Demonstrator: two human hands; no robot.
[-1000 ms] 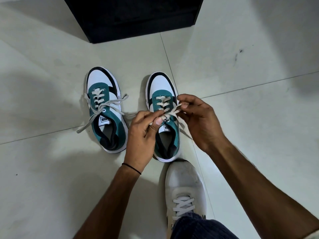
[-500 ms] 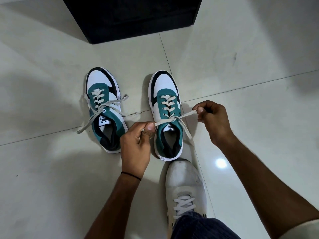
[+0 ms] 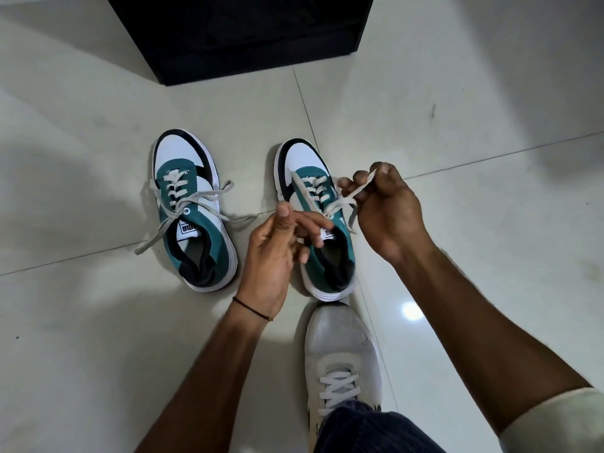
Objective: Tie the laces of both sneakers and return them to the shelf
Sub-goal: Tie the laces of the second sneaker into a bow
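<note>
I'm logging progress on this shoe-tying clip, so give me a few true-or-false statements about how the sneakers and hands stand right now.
1. The right hand pinches a lace of the right-side sneaker. True.
2. The left-side sneaker has a finished bow. False: its laces trail loose over the floor.
3. Both teal sneakers sit on the black shelf. False: both rest on the floor.
4. The left hand wears a thin dark wristband. True.

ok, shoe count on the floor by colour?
Teal-and-white sneakers: 2, the left sneaker and the right sneaker
Plain white shoe worn on the person's foot: 1
Total: 3
</note>
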